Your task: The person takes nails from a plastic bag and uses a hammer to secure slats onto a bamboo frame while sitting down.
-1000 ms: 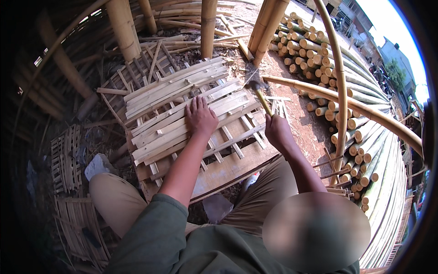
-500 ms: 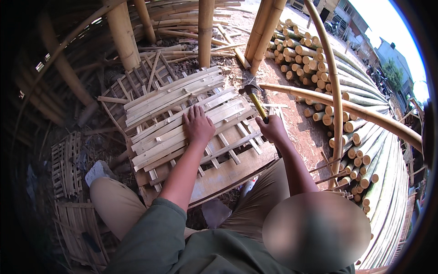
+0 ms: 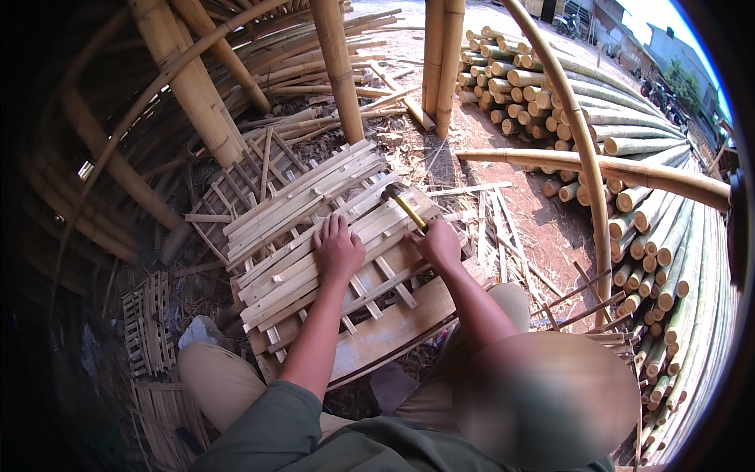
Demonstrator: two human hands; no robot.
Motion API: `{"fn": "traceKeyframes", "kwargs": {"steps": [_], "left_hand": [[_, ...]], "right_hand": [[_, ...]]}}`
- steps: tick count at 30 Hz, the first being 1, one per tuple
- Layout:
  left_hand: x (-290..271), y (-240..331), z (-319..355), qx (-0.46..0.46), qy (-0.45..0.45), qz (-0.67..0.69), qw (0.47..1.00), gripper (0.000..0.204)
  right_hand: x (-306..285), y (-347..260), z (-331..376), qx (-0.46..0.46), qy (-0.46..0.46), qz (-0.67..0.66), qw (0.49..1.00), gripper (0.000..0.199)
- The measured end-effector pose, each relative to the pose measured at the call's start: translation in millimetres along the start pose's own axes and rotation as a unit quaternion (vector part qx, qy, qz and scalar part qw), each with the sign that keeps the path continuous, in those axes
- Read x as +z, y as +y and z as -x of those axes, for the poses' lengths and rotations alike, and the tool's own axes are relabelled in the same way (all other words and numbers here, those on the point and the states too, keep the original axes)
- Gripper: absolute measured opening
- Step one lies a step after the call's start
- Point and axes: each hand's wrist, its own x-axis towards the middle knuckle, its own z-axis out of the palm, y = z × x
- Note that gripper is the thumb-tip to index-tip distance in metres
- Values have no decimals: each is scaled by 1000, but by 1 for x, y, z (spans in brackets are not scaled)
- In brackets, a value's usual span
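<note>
A panel of pale bamboo slats (image 3: 283, 277), laid over thinner cross strips, rests in front of me on a wooden board (image 3: 401, 324). My left hand (image 3: 340, 247) lies flat on the middle slats with its fingers stretched out. Wrapped round the yellow handle of a hammer (image 3: 410, 211) is my right hand (image 3: 439, 247), over the panel's right side. The hammer's dark head is down at the slats near the far right end; whether it touches them I cannot tell.
Cut bamboo poles (image 3: 629, 134) are stacked along the right. A bamboo rail (image 3: 535, 159) crosses in front of them. Upright bamboo posts (image 3: 336, 71) stand beyond the panel. Slatted pieces (image 3: 148, 322) lie at the left, and loose strips (image 3: 503, 236) litter the ground.
The hammer has come down from above the panel's far right corner onto the slats, my right hand moving left with it. My left hand stays flat on the slats. The view has shifted slightly.
</note>
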Motion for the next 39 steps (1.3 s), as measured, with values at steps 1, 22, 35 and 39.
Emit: {"fn": "traceKeyframes", "kwargs": {"steps": [1,22,35,39], "left_hand": [[3,-3,-1,-8,0,26,1000,53],[33,69,-27,128,-22,218,967,21],[33,69,-25,189,29,227,955,12],[34,68,-25,213,23,239,947,12]], "right_hand": [[1,-2,-1,3,2,-4,1000,45],[8,7,-7,-4,18,-8,1000,39],[12,8,-12,31,-3,5,1000,50],[13,10,-12,24,-6,5,1000,50]]}}
